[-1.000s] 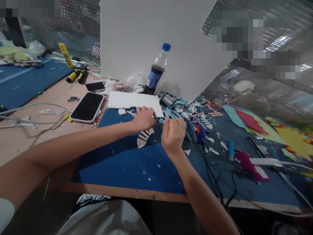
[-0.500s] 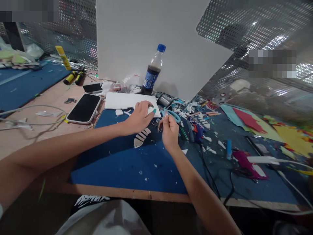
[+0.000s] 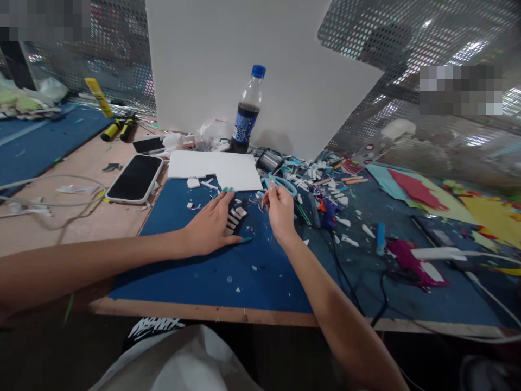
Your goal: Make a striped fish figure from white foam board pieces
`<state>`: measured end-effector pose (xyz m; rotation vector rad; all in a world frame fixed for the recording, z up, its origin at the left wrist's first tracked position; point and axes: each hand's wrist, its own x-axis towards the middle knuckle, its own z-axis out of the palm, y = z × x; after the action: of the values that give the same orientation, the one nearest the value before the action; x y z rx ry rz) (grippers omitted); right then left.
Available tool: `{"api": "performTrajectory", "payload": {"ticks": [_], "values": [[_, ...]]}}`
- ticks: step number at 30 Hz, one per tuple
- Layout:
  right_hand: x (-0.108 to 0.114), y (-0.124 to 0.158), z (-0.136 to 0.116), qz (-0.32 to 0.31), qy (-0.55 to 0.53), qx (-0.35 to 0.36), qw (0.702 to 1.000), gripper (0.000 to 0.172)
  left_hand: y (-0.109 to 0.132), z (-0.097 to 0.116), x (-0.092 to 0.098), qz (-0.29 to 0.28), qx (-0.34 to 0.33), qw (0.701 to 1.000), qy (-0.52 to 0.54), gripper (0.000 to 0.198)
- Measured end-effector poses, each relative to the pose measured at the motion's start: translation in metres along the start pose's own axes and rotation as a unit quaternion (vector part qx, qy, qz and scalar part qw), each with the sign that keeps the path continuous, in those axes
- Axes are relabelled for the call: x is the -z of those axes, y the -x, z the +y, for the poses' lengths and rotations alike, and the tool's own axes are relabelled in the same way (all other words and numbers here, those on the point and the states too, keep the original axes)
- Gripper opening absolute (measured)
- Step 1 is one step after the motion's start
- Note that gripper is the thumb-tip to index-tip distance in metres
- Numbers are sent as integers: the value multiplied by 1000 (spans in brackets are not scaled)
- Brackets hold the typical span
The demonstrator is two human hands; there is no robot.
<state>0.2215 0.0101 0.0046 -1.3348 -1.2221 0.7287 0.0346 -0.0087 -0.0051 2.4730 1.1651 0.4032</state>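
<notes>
Head view. Landmark: white rectangular flat board with a notched near edge (image 3: 236, 168), on a dark-blue flat mat (image 3: 187, 285). Pale flat slatted piece with parallel slits (image 3: 241, 212) lies on the mat, on the near side of the board, partly under the left hand (image 3: 209, 224).

Progress, as judged: slits look already cut; the notch suggests some stock is gone from the board, and much of its sheet is left. Cannot tell whether the slatted piece is finished.

Left hand: palm down over the slatted piece, fingers extended side by side toward the board, thumb spread well away from them; holds nothing visible. Right hand (image 3: 280, 210): near the board's right end, fingers curled, thumb pressed against them; anything pinched is too small to tell. Light-blue looped plastic handles (image 3: 290, 183) lie just right of the board. Beyond the board: clear blue-capped bottle of dark liquid (image 3: 245, 117).
</notes>
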Motion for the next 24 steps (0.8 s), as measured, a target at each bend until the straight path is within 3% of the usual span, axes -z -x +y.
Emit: {"api": "performTrajectory", "payload": {"ticks": [10,15,20,24], "values": [[-4,12,-16,-79,-56,-73,993,43,19,-21,14,-20,-37,991,126,60],[-8,16,-16,-130,-54,-37,989,44,32,-33,31,-42,-35,989,135,58],[-11,24,-14,-190,-29,-1,981,41,44,-53,47,-85,-53,993,57,46],[-16,27,-12,-199,18,36,979,38,48,-69,50,-60,-164,985,14,41]]}}
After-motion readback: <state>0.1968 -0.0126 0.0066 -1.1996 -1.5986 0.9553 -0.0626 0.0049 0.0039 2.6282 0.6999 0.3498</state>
